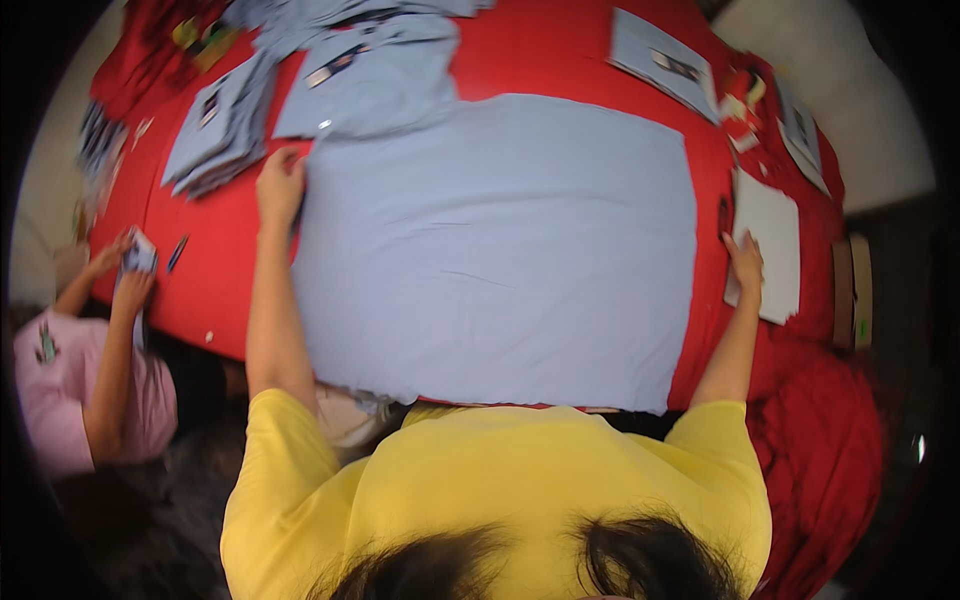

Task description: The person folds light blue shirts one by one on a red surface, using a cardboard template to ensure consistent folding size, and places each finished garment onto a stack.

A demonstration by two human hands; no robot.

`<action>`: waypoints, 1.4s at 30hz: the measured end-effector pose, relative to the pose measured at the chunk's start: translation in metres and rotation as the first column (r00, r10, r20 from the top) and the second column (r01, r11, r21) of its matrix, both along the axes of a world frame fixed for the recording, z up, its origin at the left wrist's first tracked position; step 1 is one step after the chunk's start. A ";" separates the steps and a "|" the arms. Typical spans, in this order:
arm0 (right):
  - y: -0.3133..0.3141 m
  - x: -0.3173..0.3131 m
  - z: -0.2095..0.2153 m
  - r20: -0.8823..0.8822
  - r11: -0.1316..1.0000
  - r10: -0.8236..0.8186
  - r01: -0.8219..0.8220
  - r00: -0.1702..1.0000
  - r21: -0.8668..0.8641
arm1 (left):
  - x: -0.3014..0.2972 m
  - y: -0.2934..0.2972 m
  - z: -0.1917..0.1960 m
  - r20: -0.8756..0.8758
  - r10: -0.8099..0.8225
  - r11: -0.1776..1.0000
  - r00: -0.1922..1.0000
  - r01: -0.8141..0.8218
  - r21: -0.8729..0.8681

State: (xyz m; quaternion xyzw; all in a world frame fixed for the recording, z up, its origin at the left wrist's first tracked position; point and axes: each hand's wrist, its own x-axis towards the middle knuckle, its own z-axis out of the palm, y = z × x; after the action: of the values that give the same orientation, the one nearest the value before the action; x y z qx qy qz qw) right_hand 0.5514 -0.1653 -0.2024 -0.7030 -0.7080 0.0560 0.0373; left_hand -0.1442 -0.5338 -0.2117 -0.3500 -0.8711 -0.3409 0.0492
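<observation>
A light blue cloth (490, 250) lies spread out flat before me, with a few shallow creases and its near edge at my body. My left hand (280, 185) is at the upper left edge of this cloth, its fingers pinched together at the fabric. On the right, my right hand (745, 262) rests over the left edge of a stack of white sheets (775, 235), its fingers apart. Just beyond that hand lies a small dark slim object (723, 215), too blurred to name.
Folded light blue garments with dark tags lie at the left (215, 130), far middle (375, 75) and far right (660, 60) of the red-covered table (540, 60). A co-worker in pink (95, 390) handles a small item at the left, near a dark pen (178, 253). Red fabric (820, 450) heaps at the right.
</observation>
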 end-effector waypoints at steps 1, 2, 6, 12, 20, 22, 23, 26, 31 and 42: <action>-0.006 0.008 -0.008 0.051 0.988 -0.152 0.153 0.987 -0.026 | 0.012 -0.005 0.002 -0.027 -0.003 1.000 1.000 0.003 0.024; -0.012 0.014 -0.018 0.020 0.983 -0.182 0.183 0.983 -0.018 | 0.021 -0.012 0.001 -0.049 -0.003 0.999 0.999 0.005 0.045; -0.018 -0.017 -0.012 -0.005 0.992 -0.116 0.116 0.993 -0.051 | 0.050 -0.079 -0.014 -0.133 -0.103 0.990 0.986 0.089 -0.108; 0.013 0.035 -0.024 -0.223 0.988 0.141 -0.151 0.965 -0.027 | 0.042 -0.110 -0.025 -0.327 -0.025 0.958 0.945 -0.071 -0.277; -0.017 -0.036 0.024 0.239 0.965 -0.069 0.004 0.969 0.261 | 0.091 -0.138 -0.008 -0.136 -0.013 1.000 0.991 0.014 0.007; -0.029 -0.049 0.032 0.264 0.960 -0.122 0.047 0.957 0.275 | 0.095 -0.142 -0.014 -0.072 -0.014 0.995 0.997 0.021 0.102; -0.029 -0.053 0.035 0.276 0.957 -0.148 0.068 0.950 0.282 | 0.095 -0.146 -0.017 -0.031 -0.030 0.991 0.999 0.034 0.130; -0.021 -0.032 0.028 0.280 0.946 -0.182 0.090 0.943 0.311 | 0.093 -0.146 -0.021 0.025 -0.059 0.983 0.998 0.054 0.174; 0.001 0.039 0.006 -0.079 0.991 -0.066 0.075 0.995 0.109 | 0.089 -0.134 -0.033 -0.109 -0.114 0.965 0.988 0.136 0.225; -0.087 -0.053 0.011 -0.034 0.904 -0.425 0.422 0.905 -0.069 | 0.091 -0.134 -0.032 -0.033 -0.104 0.987 0.994 0.107 0.120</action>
State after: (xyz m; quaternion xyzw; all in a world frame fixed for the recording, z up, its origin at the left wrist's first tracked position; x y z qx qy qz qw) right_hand 0.4985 -0.2520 -0.1910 -0.8392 -0.5354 0.0846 0.0443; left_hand -0.0536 -0.6678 -0.2434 -0.3965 -0.8282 -0.3909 0.0642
